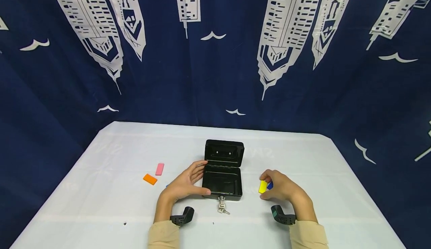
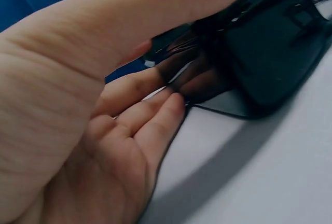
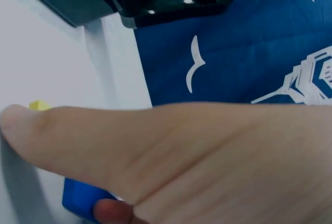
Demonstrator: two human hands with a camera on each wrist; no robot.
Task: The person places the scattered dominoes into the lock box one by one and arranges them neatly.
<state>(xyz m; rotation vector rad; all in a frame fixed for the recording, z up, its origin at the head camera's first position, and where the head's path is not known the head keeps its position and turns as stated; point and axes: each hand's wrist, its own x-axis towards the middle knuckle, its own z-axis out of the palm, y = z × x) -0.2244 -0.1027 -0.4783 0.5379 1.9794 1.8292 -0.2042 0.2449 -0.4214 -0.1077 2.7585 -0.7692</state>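
Spread wide, the left hand (image 1: 184,183) braces the glossy, metal-looking black box (image 1: 222,182), just enough to stop sliding. At its three o'clock, the right hand (image 1: 282,186) curls round a smooth yellow block (image 1: 263,187), best pinched lightly, clear of the blue block (image 1: 270,185); flat pink (image 1: 159,169) and orange blocks (image 1: 150,179) lie towards nine.

Room lies between the box (image 1: 222,181) and right hand (image 1: 283,185); the raised lid (image 1: 224,153) blocks the rear, the left hand (image 1: 183,183) the left side.
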